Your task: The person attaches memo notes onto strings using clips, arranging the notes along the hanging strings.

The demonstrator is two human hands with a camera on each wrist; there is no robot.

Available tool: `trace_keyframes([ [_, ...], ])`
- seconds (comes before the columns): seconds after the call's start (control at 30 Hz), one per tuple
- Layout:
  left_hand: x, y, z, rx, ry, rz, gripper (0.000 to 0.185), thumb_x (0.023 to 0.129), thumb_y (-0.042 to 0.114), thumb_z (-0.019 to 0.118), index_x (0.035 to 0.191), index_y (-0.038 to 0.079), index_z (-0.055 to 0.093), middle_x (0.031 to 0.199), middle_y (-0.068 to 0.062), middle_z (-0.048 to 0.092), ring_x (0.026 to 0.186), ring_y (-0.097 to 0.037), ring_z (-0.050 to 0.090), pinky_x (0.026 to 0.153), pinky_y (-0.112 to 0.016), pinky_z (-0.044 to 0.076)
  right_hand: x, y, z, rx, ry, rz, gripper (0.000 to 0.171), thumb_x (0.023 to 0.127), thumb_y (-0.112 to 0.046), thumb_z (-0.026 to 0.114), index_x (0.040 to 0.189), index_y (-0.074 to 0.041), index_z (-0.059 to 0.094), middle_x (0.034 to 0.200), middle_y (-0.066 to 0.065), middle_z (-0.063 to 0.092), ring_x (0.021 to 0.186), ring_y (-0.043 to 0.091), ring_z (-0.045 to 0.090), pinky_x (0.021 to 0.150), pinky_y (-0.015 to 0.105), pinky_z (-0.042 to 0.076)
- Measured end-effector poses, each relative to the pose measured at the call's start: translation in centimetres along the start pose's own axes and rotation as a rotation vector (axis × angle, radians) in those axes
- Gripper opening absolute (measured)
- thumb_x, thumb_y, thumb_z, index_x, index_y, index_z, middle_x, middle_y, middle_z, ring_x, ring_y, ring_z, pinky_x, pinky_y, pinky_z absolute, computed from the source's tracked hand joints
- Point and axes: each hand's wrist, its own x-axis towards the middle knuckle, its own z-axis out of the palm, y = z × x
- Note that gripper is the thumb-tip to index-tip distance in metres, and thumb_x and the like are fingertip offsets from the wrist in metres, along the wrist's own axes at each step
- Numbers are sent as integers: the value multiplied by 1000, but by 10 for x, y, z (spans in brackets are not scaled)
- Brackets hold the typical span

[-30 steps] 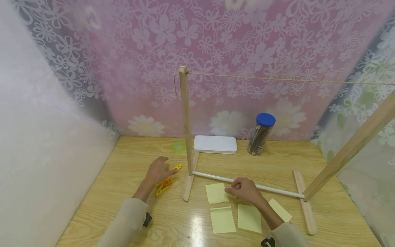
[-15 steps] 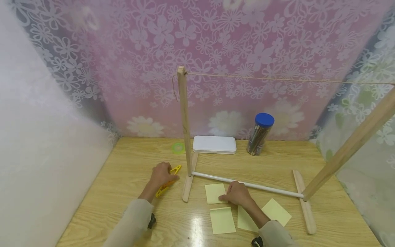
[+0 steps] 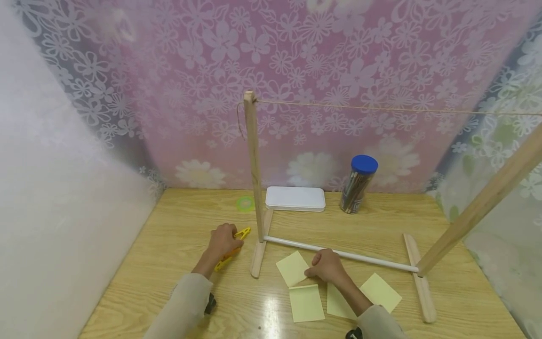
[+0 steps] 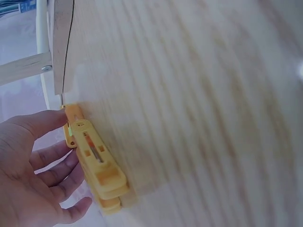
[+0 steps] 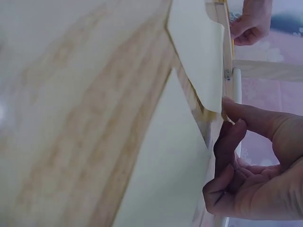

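Left fingers (image 4: 53, 154) gripping clothespin (image 4: 97, 156), right fingers (image 5: 231, 141) pinching sticky note (image 3: 291, 269), blue-lidded jar (image 3: 364, 165) of sticks (image 3: 354, 190), white case (image 3: 295, 197)

Booth-like work area; room type not determinable. Basis: a light-brown, wood-grained tabletop (image 3: 186, 212), bounded at the rear by a pink, white-flowered covering (image 3: 322, 70), at left by a whitish wall (image 3: 63, 212), at right by a pale, flower-patterned covering (image 3: 499, 245).
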Motion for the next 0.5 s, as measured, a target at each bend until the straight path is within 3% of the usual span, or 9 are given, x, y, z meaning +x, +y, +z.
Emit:
trace_keyframes([
  [0.17,-2,2,-6,-33,20,-15,35,67,24,72,92,2,64,84,-7,62,77,-24,56,76,-48,39,3,6,-8,168,-96,7,22,62,-11,78,74,0,64,70,4,59,61,16,51,53,29,45],
  [0.33,-7,7,-17,-164,54,-14,32,70,15,70,96,-1,64,87,-12,63,76,-23,57,67,-39,48,4,8,-18,362,-246,6,23,71,-13,73,83,5,65,75,7,60,60,15,48,55,30,44],
  [0.5,-10,11,-32,-258,103,44,30,74,14,70,99,-1,64,93,-14,63,83,-26,58,66,-35,49,2,7,-28,429,-265,-6,24,76,-15,69,87,5,65,66,3,54,53,12,41,51,26,37],
])
